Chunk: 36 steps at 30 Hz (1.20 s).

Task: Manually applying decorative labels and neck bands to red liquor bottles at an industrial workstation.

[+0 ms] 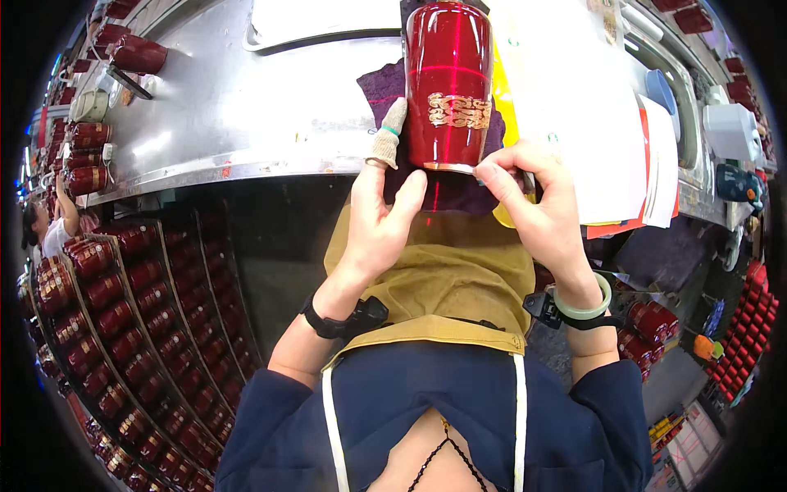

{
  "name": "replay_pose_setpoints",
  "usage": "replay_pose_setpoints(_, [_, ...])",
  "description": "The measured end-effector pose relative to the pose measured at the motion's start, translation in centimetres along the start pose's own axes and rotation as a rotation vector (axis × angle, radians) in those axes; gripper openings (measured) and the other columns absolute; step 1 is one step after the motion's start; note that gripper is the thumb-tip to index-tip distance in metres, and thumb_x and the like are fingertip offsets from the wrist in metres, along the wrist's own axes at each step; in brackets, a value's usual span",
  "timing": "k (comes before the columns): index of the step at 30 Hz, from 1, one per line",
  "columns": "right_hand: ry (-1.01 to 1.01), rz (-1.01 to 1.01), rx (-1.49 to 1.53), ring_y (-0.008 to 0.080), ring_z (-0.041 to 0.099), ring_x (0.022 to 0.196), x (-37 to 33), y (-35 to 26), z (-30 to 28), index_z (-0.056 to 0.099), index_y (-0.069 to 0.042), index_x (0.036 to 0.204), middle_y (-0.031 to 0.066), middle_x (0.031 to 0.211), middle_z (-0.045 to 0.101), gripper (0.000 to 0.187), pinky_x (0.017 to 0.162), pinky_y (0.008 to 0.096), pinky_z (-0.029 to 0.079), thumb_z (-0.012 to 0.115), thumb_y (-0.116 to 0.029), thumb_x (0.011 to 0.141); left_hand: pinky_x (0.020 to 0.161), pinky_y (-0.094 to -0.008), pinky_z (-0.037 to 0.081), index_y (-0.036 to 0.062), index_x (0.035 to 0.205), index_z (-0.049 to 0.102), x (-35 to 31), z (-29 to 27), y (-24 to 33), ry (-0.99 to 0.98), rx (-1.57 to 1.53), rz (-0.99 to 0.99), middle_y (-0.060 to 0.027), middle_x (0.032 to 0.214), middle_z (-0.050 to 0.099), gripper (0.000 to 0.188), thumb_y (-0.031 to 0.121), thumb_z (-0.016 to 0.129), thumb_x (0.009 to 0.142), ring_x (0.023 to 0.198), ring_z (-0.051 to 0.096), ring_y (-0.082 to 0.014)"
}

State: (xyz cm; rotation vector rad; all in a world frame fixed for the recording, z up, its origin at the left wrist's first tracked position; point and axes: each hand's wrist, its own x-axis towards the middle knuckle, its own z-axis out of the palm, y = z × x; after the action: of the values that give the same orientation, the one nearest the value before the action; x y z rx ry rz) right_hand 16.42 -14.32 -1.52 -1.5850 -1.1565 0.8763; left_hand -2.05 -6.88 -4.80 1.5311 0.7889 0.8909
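Observation:
A glossy dark red cylindrical jar [447,57] lies on a purple cloth [381,86] at the table's near edge. Gold ornament [459,111] decorates it, and a thin red light line runs down its length. A pale gold band shows along its near end. My left hand [381,205] is at the jar's near left, fingers apart. A cloth finger cover [388,135] on one finger rests along the jar's side, and the thumb is by the near end. My right hand [533,193] pinches thumb and finger together at the near right corner; what lies between them is too small to make out.
White sheets [607,148] with red and yellow ones beneath lie right of the jar. A white tray [328,20] is at the back. Racks of red jars [139,328] stand at left, with another person [57,225] beyond. More red jars [652,324] are at right.

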Motion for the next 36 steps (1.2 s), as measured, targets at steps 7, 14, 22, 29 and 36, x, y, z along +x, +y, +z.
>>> replay_pose_setpoints(7, [0.051,0.052,-0.062,0.0096,0.049,0.071,-0.2,0.7,0.3,0.072,-0.003,0.089,0.0001,0.075,0.060,0.015,0.066,0.0270,0.040,0.078,-0.017,0.089,0.118,-0.0362,0.033,-0.0055,0.155,0.034,0.6,1.0,-0.2,0.079,-0.079,-0.003,-0.0183,0.154,0.044,0.062,0.011,0.061,0.101,0.140,0.044,-0.0229])
replay_pose_setpoints(14, [0.094,0.095,0.003,0.0092,0.049,0.070,-0.1,1.2,0.8,0.072,-0.003,0.086,-0.0002,0.076,0.060,0.018,0.065,0.0263,0.039,0.080,-0.018,0.089,0.119,-0.0356,0.032,-0.0057,0.155,0.034,0.5,1.0,-0.4,0.092,-0.158,-0.043,-0.0163,0.156,0.044,0.057,0.010,0.056,0.104,0.142,0.043,-0.0221])
replay_pose_setpoints(22, [0.109,0.066,-0.003,0.0089,0.049,0.070,0.0,1.2,1.1,0.072,-0.002,0.087,0.0006,0.076,0.061,0.017,0.065,0.0262,0.039,0.080,-0.016,0.088,0.120,-0.0366,0.031,-0.0059,0.156,0.030,0.2,1.4,-0.5,0.091,-0.132,-0.031,-0.0182,0.158,0.040,0.060,0.011,0.055,0.104,0.144,0.040,-0.0230])
replay_pose_setpoints(29, [0.119,0.076,0.004,0.0089,0.048,0.068,0.0,1.3,1.1,0.071,-0.001,0.085,0.0004,0.075,0.060,0.017,0.064,0.0262,0.038,0.080,-0.015,0.088,0.119,-0.0368,0.032,-0.0064,0.156,0.029,0.3,1.7,-0.3,0.110,-0.131,-0.033,-0.0192,0.157,0.041,0.061,0.010,0.056,0.104,0.142,0.042,-0.0232])
replay_pose_setpoints(36, [0.124,0.065,0.015,0.0087,0.047,0.068,0.1,1.5,1.3,0.071,-0.001,0.085,0.0000,0.075,0.059,0.017,0.063,0.0262,0.037,0.079,-0.015,0.089,0.119,-0.0366,0.031,-0.0062,0.156,0.029,0.4,1.8,-0.2,0.131,-0.230,-0.056,-0.0188,0.157,0.041,0.060,0.012,0.053,0.105,0.142,0.042,-0.0235])
